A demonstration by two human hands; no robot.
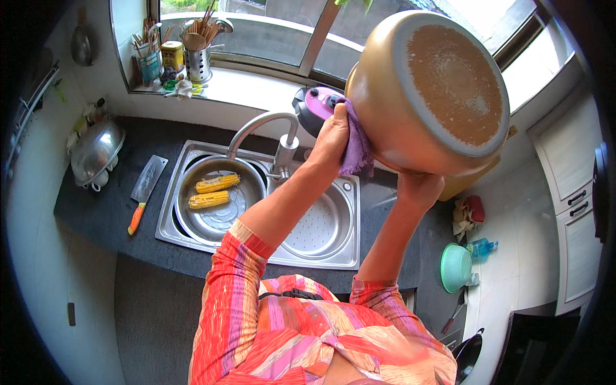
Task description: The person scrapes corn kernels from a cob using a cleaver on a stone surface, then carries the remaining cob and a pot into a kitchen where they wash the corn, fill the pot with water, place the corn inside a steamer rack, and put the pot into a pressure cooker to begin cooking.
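Both my hands hold up a large gold-coloured pot (380, 91), tipped so that its worn brown underside faces me. My left hand (335, 134) presses a purple cloth (356, 144) against the pot's near left side. Under its lower edge my right hand (419, 188) supports it, the fingers partly hidden behind the pot. A pink and black part with knobs (321, 105) shows beside the pot's rim. Lower left, two peeled corn cobs (216, 184) lie in a round metal pan (240, 219) in the left sink basin, beneath the curved faucet (262, 117).
A cleaver with an orange handle (150, 179) lies left of the sink. Metal bowls (98, 149) lean at the far left. Utensil holders (197, 62) stand on the windowsill. A green basket (455, 267) and a blue bottle (480, 247) are at the right wall.
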